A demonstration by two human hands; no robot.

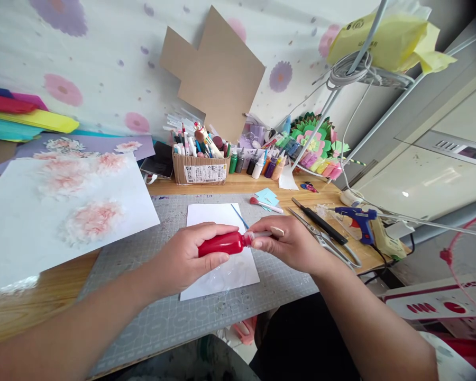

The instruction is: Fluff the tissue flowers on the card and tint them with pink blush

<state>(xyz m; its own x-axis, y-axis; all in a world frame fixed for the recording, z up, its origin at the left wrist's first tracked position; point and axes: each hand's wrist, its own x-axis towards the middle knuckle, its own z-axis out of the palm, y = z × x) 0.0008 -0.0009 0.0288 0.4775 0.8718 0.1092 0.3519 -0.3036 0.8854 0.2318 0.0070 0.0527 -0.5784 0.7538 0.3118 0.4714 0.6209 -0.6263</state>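
Note:
My left hand [186, 256] is wrapped round a small red paint bottle [221, 244], held on its side above a white sheet of paper [218, 214]. My right hand [287, 242] pinches the bottle's clear cap or nozzle end [257, 236] with thumb and fingers. The sheet lies on a grey cutting mat [170, 312] on the wooden desk. Both forearms reach in from the bottom of the view.
Scissors [323, 238], a black-handled tool [319, 222] and a blue glue gun [359, 219] lie right of my hands. A cardboard box of pens [200, 169] and paint bottles [257, 161] stand behind. A white board with pink paper flowers [63, 211] lies to the left.

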